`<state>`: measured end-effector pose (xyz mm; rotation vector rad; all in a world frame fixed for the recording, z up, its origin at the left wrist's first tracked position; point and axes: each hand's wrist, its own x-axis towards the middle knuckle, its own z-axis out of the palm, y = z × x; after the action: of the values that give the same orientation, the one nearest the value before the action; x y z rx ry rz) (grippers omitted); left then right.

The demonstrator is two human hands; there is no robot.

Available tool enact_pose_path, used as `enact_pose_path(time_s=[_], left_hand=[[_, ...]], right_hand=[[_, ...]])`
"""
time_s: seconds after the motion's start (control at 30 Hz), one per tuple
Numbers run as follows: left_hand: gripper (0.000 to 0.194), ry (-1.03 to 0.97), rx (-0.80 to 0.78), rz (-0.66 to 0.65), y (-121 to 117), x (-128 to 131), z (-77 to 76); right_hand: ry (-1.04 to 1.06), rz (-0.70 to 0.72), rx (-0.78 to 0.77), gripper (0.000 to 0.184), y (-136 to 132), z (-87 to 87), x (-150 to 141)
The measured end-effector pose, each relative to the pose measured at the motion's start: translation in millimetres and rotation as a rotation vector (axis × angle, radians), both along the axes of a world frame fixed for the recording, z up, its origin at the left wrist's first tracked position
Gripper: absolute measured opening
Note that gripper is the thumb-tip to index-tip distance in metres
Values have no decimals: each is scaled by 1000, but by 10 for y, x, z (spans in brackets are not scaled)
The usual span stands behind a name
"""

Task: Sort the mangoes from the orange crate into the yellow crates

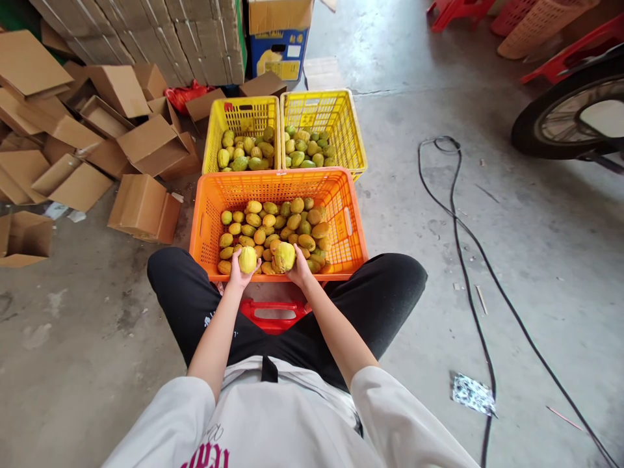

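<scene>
My left hand (240, 274) is wrapped round a yellow-green papaya-like fruit (247, 259). In my right hand (301, 265) is another yellow-green fruit (284, 257), rounder and lumpy, with brownish marks on its lower left. Both hands are over the near side of an orange plastic crate (358, 244), a short gap between the two fruits. Many yellow, orange and greenish fruits (295, 221) of the same sort lie loose inside that crate, below and beyond my hands.
Behind stand two yellow crates (361, 140) (209, 140) part-filled with greener fruit. Open cardboard boxes (141, 205) are heaped at the left. A black cable (463, 260) loops over the floor at right, near a motorcycle wheel (560, 117). A red stool (275, 312) is beneath me.
</scene>
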<state>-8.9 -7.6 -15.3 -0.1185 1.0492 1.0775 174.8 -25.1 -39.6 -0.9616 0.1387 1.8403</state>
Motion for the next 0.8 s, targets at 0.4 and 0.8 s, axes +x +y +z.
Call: enact_pose_path(time_s=[0.4, 0.8], left_hand=[[33, -44, -59, -23, 23, -5, -21], [36, -24, -21, 10, 4, -4, -6]], right_hand=[[38, -7, -20, 34, 1, 33, 12], [42, 16, -10, 51, -17, 102, 23]])
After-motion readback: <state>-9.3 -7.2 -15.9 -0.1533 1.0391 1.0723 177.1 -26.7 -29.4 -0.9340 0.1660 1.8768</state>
